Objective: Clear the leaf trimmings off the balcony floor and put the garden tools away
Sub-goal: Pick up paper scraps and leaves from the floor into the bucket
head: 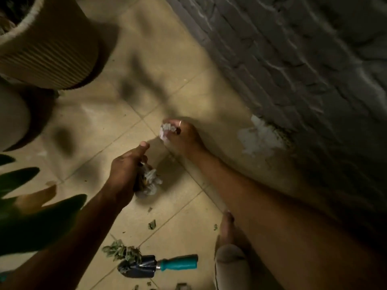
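My left hand point(125, 168) grips the lower part of a thin clear plastic bag point(149, 182) with dark leaf bits inside it, just above the tiled floor. My right hand point(181, 136) pinches the bag's other bunched end a little farther away, near the wall. A trowel point(159, 265) with a dark blade and teal handle lies on the tiles near the bottom edge. A heap of green leaf trimmings point(122, 251) sits on and beside its blade. Loose leaf scraps point(152, 224) lie scattered between the trowel and my hands.
A ribbed beige planter point(50, 57) stands at the top left. Dark plant leaves point(31, 216) reach in from the left edge. A grey brick wall point(293, 59) with a patch of flaked paint runs along the right. A bare foot point(227, 229) rests by the trowel.
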The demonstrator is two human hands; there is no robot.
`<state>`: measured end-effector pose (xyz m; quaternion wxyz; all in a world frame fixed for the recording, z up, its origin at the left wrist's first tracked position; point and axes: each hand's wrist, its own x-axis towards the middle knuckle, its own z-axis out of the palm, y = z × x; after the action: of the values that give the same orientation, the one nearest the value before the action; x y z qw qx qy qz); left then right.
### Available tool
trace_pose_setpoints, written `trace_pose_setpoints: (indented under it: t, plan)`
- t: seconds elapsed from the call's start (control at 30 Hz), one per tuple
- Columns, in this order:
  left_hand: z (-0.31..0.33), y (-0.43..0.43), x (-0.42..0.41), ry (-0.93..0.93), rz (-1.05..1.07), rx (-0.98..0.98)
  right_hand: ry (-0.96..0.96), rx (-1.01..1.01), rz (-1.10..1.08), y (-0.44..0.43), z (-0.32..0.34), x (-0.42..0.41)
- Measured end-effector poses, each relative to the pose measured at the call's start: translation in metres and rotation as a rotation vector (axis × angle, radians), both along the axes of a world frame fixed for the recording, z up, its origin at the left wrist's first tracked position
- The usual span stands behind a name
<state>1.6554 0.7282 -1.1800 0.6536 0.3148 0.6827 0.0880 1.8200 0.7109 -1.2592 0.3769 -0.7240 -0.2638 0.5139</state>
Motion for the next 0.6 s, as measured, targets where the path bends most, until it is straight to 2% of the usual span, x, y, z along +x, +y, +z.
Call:
trace_pose_setpoints:
  t: [0.1, 0.17, 0.23, 0.3, 0.37, 0.43, 0.5, 0.6]
  plan:
    - [0.010, -0.006, 0.007, 0.018, -0.180, 0.025, 0.221, -0.057, -0.113, -0.051, 0.017, -0.012]
    - [0.014, -0.014, 0.011, -0.040, -0.368, -0.049, 0.337, -0.094, -0.192, -0.080, 0.034, -0.019]
    - [0.019, -0.032, 0.014, -0.128, -0.485, -0.171, 0.365, -0.087, -0.223, -0.108, 0.048, -0.028]
    - [0.023, -0.044, 0.016, -0.287, -0.512, -0.269, 0.361, -0.050, -0.274, -0.122, 0.061, -0.028]
    - [0.027, -0.058, 0.006, -0.400, -0.483, -0.302, 0.321, -0.070, -0.281, -0.135, 0.078, -0.033]
    - [0.027, -0.068, -0.011, -0.458, -0.384, -0.363, 0.221, -0.091, -0.191, -0.145, 0.093, -0.043]
    - [0.035, -0.074, -0.025, -0.441, -0.273, -0.421, 0.134, -0.061, -0.082, -0.149, 0.107, -0.055]
    - [0.062, -0.079, -0.045, -0.373, -0.216, -0.421, 0.095, -0.060, 0.015, -0.143, 0.136, -0.071]
